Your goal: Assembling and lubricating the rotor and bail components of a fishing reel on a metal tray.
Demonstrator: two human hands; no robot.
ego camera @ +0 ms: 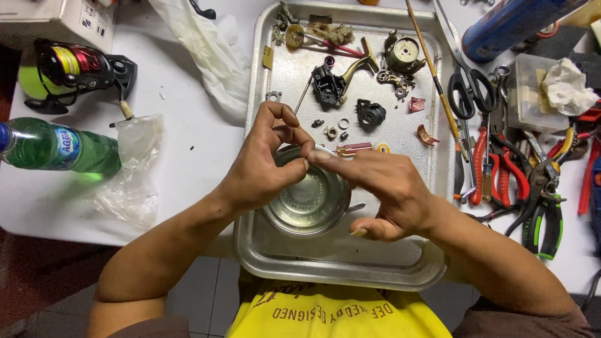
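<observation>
My left hand (266, 159) and my right hand (382, 188) meet above a small round metal bowl (307, 203) that stands in a metal tray (341, 266). The fingertips of both hands pinch together at the bowl's far rim; whatever tiny part they hold is hidden. Behind them on the tray lie dismantled fishing reel parts: a black reel body with a gold arm (335, 81), a black gear piece (370, 112), a round metal housing (404, 55), small rings and screws (343, 123), and a red-handled screwdriver (352, 148).
Scissors (466, 87), pliers and cutters with red and green grips (526, 181) crowd the table's right side. A green plastic bottle (59, 147), a fishing reel (75, 69), plastic bags (134, 169), a blue can (513, 22) and a clear box holding tissue (551, 91) surround the tray.
</observation>
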